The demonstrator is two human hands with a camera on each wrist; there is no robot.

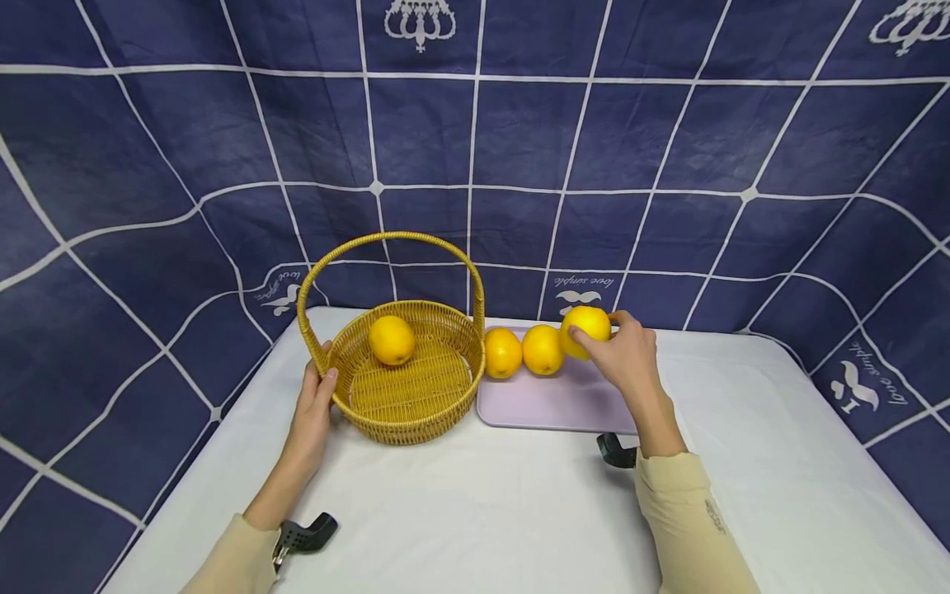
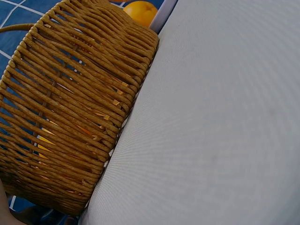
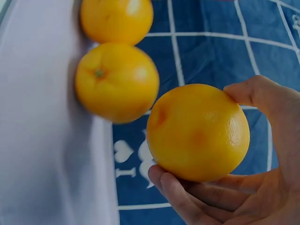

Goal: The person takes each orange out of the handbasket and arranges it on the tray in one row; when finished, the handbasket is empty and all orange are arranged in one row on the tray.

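Note:
A round wicker basket point(image 1: 410, 431) with a tall arched handle stands on the left of the table, one orange point(image 1: 392, 340) inside it. My left hand point(image 1: 313, 404) holds the basket's left side where the handle meets the rim; most of that hand is out of the left wrist view. Between thumb and fingers, my right hand point(image 1: 627, 351) grips another orange point(image 3: 198, 133), raised above the lilac tray point(image 1: 552, 404). Two more oranges, a middle one point(image 1: 543, 350) and a left one point(image 1: 502, 353), lie side by side at the tray's back left, close to the basket.
White cloth point(image 1: 475, 511) covers the table. A dark blue curtain point(image 1: 534, 140) with white grid lines hangs directly behind the basket and tray, and also runs along both sides. Dark wrist devices show at the left cuff point(image 1: 308, 535) and near the right forearm point(image 1: 616, 451).

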